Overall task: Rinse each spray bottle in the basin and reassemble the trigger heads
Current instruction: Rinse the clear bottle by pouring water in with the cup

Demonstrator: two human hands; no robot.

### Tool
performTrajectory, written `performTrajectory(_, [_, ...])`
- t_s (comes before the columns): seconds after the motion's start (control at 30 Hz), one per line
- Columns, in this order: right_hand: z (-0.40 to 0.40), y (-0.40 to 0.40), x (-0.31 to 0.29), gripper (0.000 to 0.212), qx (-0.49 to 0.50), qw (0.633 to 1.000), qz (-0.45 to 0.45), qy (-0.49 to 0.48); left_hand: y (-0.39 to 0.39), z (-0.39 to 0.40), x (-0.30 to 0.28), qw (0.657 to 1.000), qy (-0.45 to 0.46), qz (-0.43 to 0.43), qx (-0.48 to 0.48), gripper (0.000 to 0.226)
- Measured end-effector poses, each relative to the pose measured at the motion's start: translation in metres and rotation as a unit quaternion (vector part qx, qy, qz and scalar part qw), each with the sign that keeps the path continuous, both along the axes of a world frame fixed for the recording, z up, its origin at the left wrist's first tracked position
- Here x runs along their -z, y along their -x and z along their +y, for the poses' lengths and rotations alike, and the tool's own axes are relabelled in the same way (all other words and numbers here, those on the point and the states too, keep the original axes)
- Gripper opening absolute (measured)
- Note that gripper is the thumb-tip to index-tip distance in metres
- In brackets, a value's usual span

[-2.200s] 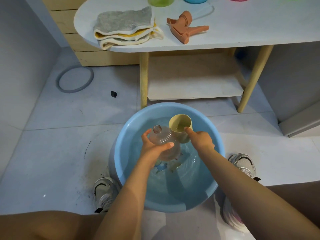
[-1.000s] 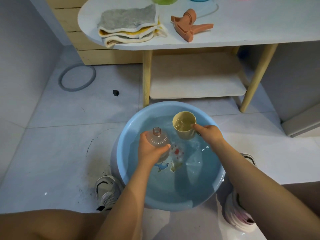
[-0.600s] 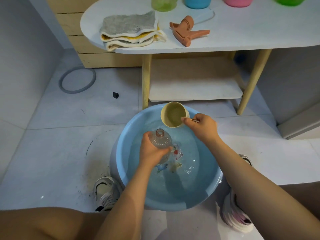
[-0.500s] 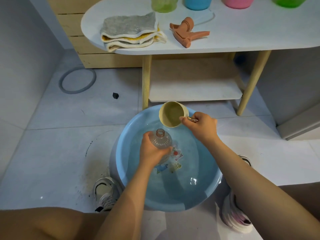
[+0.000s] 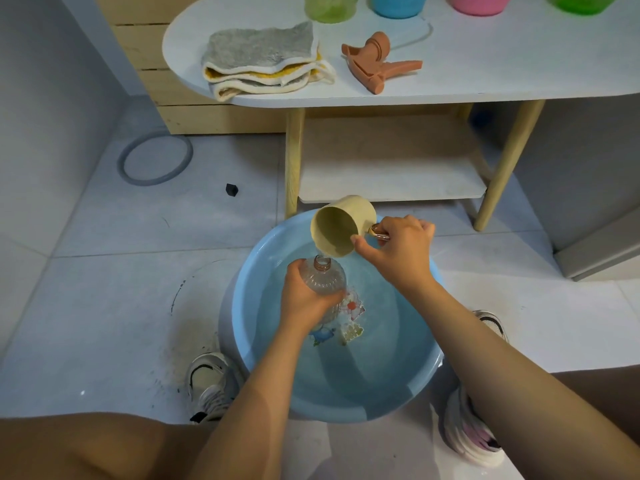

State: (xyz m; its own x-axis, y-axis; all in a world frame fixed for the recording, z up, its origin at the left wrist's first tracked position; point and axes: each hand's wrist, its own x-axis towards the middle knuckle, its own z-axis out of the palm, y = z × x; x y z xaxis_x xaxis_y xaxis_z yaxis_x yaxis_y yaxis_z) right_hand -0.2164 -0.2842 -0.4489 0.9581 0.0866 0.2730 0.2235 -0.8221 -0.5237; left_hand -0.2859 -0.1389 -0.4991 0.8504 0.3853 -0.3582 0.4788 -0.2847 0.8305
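Note:
A clear ribbed spray bottle (image 5: 327,278) without its head stands upright over the blue basin (image 5: 249,327) of water, gripped around its body by my left hand (image 5: 304,299). My right hand (image 5: 398,251) holds a beige cup (image 5: 341,226) by its handle, tipped toward the bottle's open neck, and a thin stream of water runs from its rim into the neck. An orange trigger head (image 5: 375,62) lies on its side on the white table (image 5: 485,64) beyond the basin.
Folded cloths (image 5: 263,60) lie on the table's left end. Green (image 5: 330,6), blue (image 5: 398,3), pink and green bottle bases line its far edge. A lower shelf (image 5: 391,161) sits between the table legs. A grey ring (image 5: 156,157) and small black piece (image 5: 231,189) lie on the floor.
My right hand lifted the cup out of the basin water, raised it above the bottle and tipped it so water pours into the neck. My left hand kept the bottle upright.

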Motion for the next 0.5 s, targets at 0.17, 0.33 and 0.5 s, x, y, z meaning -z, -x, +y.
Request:
performTrajectory(0.17, [0.0005, -0.0011, 0.0018, 0.045, 0.004, 1.0, -0.017, 0.014, -0.0002, -0.0011, -0.005, 1.0, -0.001, -0.005, 0.004, 0.075])
performTrajectory(0.33, [0.001, -0.0013, 0.0018, 0.045, 0.004, 0.999, -0.046, 0.029, 0.0009, -0.0015, -0.0056, 1.0, 0.003, -0.002, 0.002, 0.074])
performTrajectory(0.5, [0.0006, -0.0024, 0.0009, 0.044, 0.008, 0.997, -0.075, 0.032, 0.0006, -0.0009, -0.0062, 1.0, 0.004, 0.0, 0.005, 0.07])
